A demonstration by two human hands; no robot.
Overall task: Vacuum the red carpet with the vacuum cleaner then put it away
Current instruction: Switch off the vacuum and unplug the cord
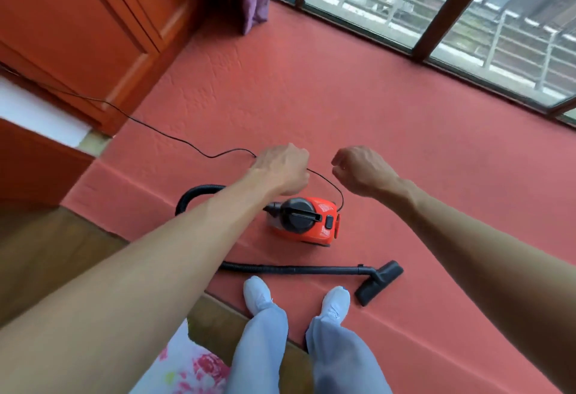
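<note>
- One vacuum (pixel 307 222) is seen, stood on the red carpet (pixel 405 150) just ahead of two shoes (pixel 257 295)
- One hose (pixel 249 267), one nozzle (pixel 378 281) and one cord (pixel 174 139) are counted
- The cord is gripped by the left hand (pixel 282 170), fingers curled round it, above the vacuum
- The right hand (pixel 361 172) is held curled beside the left, apart from the cord; nothing is seen in it
</note>
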